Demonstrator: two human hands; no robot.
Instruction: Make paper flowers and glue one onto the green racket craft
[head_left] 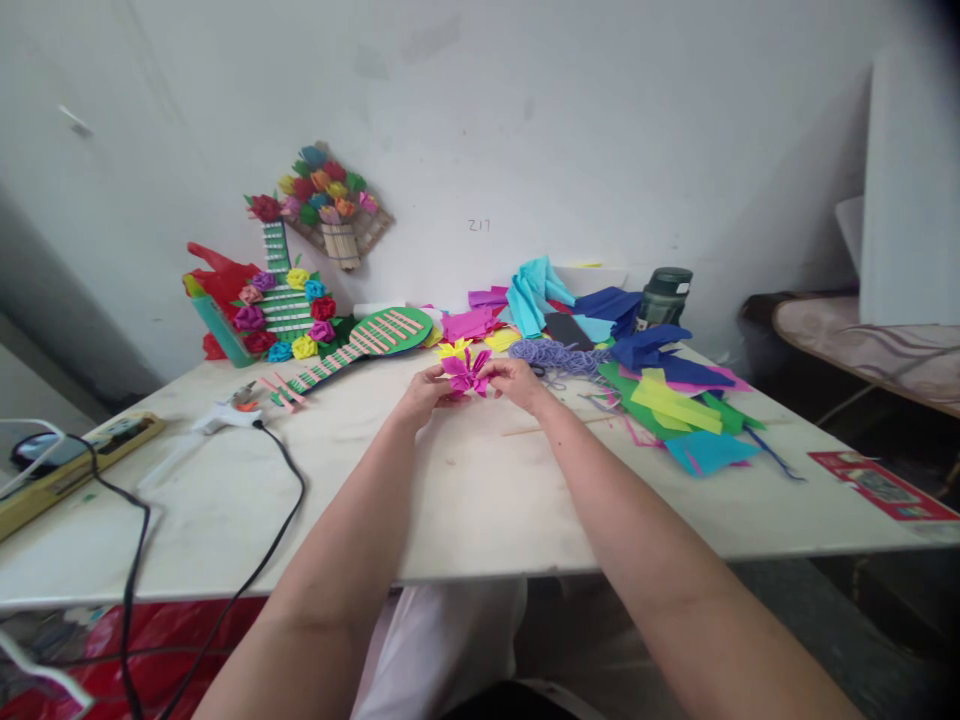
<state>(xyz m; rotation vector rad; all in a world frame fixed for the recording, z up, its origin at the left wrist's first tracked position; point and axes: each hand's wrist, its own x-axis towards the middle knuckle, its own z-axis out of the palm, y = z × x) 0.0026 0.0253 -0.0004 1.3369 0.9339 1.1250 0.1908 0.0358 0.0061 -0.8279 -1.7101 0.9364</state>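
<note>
Petals of magenta paper (466, 376), pinched between left hand (424, 392) and right hand (517, 383) mid-frame, look mostly shaped; loose sheets (707, 453) at right remain unshaped.

Soft, diffuse light fell evenly over the worktop (495, 510), its far edge pale; shadows were faint, the upper right corner darkened, fine detail soft, and outer edges stretched wide.

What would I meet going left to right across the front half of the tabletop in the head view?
Power strip → white corded tool → left hand → magenta paper flower → right hand → light blue paper → red card.
</note>
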